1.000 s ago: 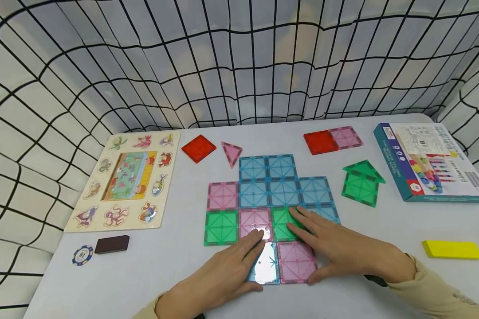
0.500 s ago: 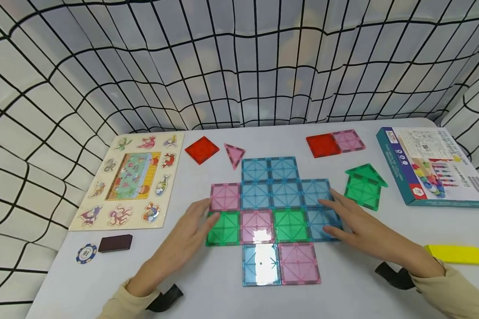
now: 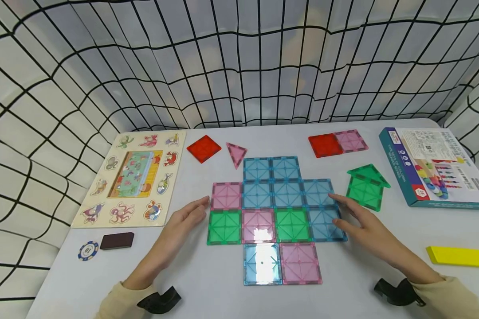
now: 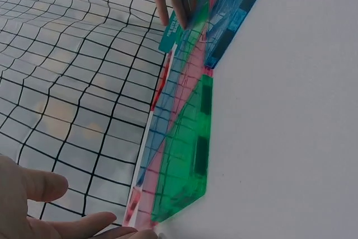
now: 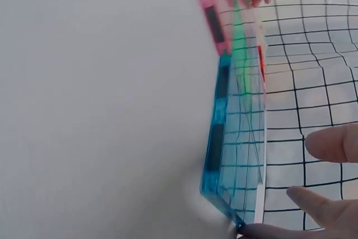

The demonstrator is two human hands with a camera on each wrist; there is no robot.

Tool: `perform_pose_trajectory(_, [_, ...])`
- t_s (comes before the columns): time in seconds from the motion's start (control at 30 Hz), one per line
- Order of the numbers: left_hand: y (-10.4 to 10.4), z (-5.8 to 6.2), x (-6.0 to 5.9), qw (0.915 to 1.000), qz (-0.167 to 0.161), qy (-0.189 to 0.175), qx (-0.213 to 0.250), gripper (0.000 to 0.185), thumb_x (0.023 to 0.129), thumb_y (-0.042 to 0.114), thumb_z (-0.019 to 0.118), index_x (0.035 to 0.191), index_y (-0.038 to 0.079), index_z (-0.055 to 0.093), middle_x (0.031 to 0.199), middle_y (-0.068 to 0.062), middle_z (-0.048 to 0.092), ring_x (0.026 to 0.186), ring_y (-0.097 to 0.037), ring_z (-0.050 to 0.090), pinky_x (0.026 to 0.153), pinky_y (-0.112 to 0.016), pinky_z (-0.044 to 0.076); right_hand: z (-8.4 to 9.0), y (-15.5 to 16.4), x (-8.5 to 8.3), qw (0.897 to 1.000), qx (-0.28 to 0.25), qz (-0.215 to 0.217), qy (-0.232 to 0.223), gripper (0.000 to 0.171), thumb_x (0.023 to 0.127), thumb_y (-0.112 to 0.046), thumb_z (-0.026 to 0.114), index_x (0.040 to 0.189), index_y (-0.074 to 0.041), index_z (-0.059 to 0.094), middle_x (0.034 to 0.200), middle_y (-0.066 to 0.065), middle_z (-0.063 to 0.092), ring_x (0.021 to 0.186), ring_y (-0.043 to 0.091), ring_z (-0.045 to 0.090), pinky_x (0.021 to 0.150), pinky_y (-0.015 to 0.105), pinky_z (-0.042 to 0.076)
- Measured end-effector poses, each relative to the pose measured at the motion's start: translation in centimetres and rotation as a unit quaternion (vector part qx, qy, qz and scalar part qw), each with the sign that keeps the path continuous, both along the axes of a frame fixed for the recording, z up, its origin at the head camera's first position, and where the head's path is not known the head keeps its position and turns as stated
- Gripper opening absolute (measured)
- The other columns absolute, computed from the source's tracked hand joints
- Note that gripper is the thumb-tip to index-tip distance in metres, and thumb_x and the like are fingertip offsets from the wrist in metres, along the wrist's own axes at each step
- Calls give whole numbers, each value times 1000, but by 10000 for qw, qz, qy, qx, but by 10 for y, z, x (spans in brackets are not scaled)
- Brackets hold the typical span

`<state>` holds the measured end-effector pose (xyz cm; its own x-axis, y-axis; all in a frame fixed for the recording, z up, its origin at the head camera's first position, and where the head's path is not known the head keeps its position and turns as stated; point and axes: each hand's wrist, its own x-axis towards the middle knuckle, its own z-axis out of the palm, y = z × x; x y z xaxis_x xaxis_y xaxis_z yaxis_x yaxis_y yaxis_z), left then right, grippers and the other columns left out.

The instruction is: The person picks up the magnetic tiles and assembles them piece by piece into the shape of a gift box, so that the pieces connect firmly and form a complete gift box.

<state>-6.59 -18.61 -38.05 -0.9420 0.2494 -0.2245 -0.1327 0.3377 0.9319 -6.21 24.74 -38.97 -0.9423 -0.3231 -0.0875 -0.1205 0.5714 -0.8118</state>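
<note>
Head view: the tiles [image 3: 293,225], mostly blue w/ some pink & green, lie flat mid-frame in a stepped patch, edges meeting flush, prob. so they hold as one sheet. L hand [image 3: 181,226], left of centre, has its fingers relaxed, pinching nothing, tips just beside the pink tile's outer edge. R hand [image 3: 368,228], right of centre, also loose, thumb & finger apart, tips over the blue right edge; firm contact can't be told. Hands on opposite sides look like a frame for squaring the patch, a judgement only. Red tile [image 3: 203,149] and triangle [image 3: 237,154] sit upper left, green pair [image 3: 366,188] at right, apart from the patch, prob. spares.

L wrist view: dark bars [image 4: 201,155] show in the green edge, poss. magnets, which would explain the tight joins. L hand's fingers spread, lower left.

R wrist view: blue edge stands close to the counter [image 5: 100,110]; R hand's fingers, lower right, part w/ nothing btwn them.
</note>
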Motion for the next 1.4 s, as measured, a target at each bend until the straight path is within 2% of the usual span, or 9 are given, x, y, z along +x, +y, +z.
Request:
perform_pose_trajectory(0.2, [11, 1, 6, 9997, -44, 216, -137, 55, 114, 30, 41, 161, 1, 36, 168, -13, 33, 158, -33, 22, 125, -52, 22, 2, -1, 0, 9996, -212, -50, -156, 58, 106, -14, 60, 159, -3, 38, 164, 28, 33, 148, 54, 31, 112, 67, 33])
perform_pose_trajectory(0.37, [11, -1, 0, 9970, 76, -353, 688, 56, 114, 27, 38, 163, 0, 29, 171, -14, 27, 159, -29, 22, 122, -40, 30, 3, -2, 1, 9997, 146, 11, -185, 61, 104, -16, 64, 159, -5, 39, 165, 30, 28, 148, 57, 28, 110, 76, 32])
perform_pose_trajectory(0.63, [7, 5, -8, 9690, 552, -1107, 2139, 57, 114, 23, 32, 164, -1, 20, 169, -15, 25, 157, -29, 27, 120, -32, 35, 2, -3, 0, 9924, 1025, 674, 41, 66, 98, -25, 73, 155, -7, 46, 165, 36, 18, 146, 61, 24, 100, 80, 39])
perform_pose_trajectory(0.87, [5, -1, -12, 9499, 1179, -1060, 2692, 55, 115, 20, 39, 165, 4, 22, 164, -16, 38, 146, -23, 45, 114, -32, 46, -1, -6, 1, 9909, 1131, 729, 64, 67, 96, -24, 75, 154, -6, 46, 165, 37, 15, 145, 62, 23, 98, 79, 42])
perform_pose_trajectory(0.97, [9, -7, -16, 9544, 1284, -1005, 2499, 54, 113, 17, 48, 163, 5, 32, 163, -15, 42, 143, -19, 50, 113, -29, 45, 0, -12, 4, 9892, 1287, 687, 108, 68, 96, -23, 76, 154, -5, 46, 165, 38, 15, 145, 61, 23, 100, 78, 42])
perform_pose_trajectory(1.03, [14, -10, -20, 9647, 1076, -1010, 2179, 54, 112, 16, 50, 162, 4, 34, 164, -12, 41, 147, -18, 45, 115, -27, 42, 2, -19, 9, 9856, 1525, 686, 263, 70, 95, -25, 78, 154, -5, 46, 165, 37, 17, 148, 60, 20, 103, 78, 38])
perform_pose_trajectory(1.2, [28, -11, -27, 9814, 497, -955, 1593, 58, 112, 21, 51, 163, 3, 31, 170, -7, 32, 156, -22, 29, 122, -34, 32, 8, -48, 34, 9591, 2216, 1456, 995, 82, 93, -47, 78, 159, -13, 44, 170, 25, 19, 156, 49, 14, 114, 72, 31])
perform_pose_trajectory(1.3, [34, -9, -29, 9821, 442, -954, 1566, 57, 112, 22, 50, 163, 5, 32, 168, -8, 35, 153, -27, 34, 124, -43, 32, 6, -65, 46, 9257, 2591, 2356, 1425, 85, 95, -59, 68, 162, -16, 39, 171, 21, 20, 157, 45, 18, 119, 65, 30])
perform_pose_trajectory(1.4, [41, -6, -32, 9798, 333, -1111, 1631, 55, 113, 25, 49, 162, 5, 35, 165, -10, 39, 150, -29, 38, 124, -49, 33, 2, -80, 51, 8914, 2972, 2854, 1888, 84, 98, -62, 62, 162, -14, 37, 169, 23, 25, 155, 44, 27, 120, 61, 32])
